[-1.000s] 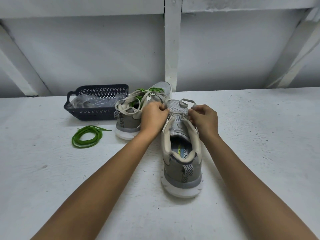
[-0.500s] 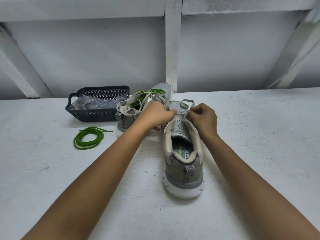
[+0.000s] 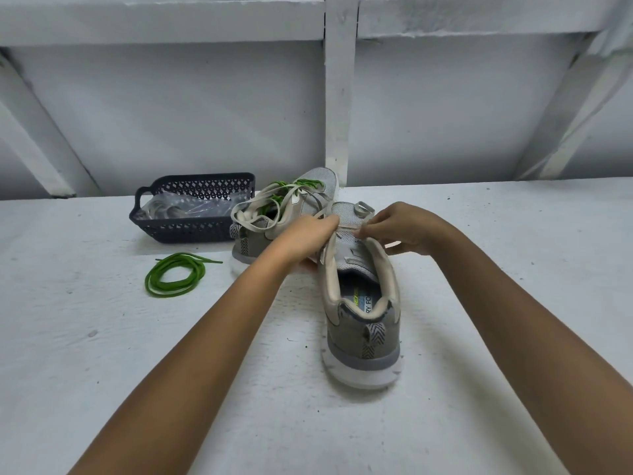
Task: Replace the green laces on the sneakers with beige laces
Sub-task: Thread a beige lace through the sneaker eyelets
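Tautly pinched beige lace (image 3: 347, 228), grey sneaker (image 3: 363, 337), green lace (image 3: 185, 258)

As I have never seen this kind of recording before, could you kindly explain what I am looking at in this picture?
There is no machine here: a person wears a camera on the head, and it looks down at their own bare arms. On the white table, the left hand and right hand pinch a beige lace across the near sneaker. The far sneaker has green laces in it, with a second beige lace draped over it. To their left lie a coiled green lace and a dark basket holding clear plastic.
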